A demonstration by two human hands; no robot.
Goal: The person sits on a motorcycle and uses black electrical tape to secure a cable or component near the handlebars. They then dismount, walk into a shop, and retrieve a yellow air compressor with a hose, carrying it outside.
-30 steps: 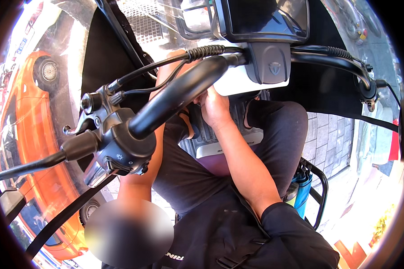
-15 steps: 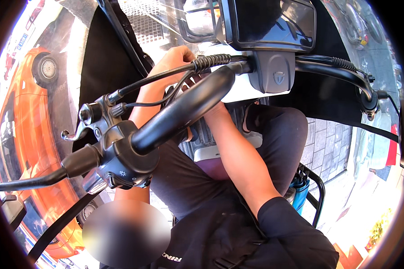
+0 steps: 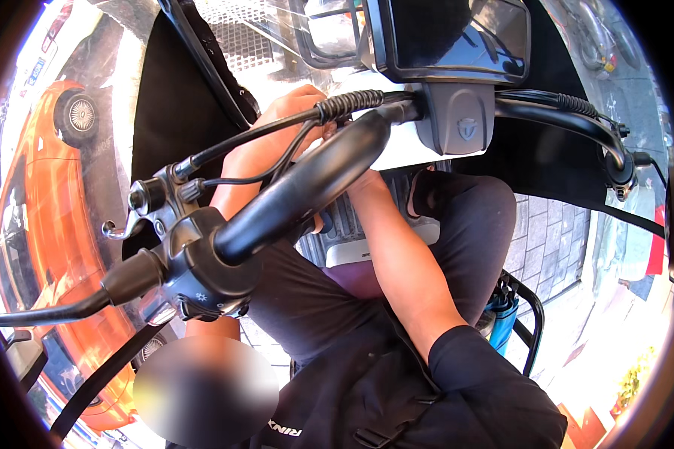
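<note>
At the upper centre of the frame, the left hand [image 3: 296, 112] is closed over the black cables [image 3: 277, 146] beside the handlebar [image 3: 299, 187], seemingly to steady them, while the right hand's grip cannot be told, being hidden behind the bar.

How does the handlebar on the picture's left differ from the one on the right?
The left handlebar fills the foreground and looks thick, running diagonally down; the right handlebar looks thin and curves away. The left one carries a switch box and a lever; the right one ends in a small fitting with a cable. Both are black and meet at the grey centre housing.
</note>
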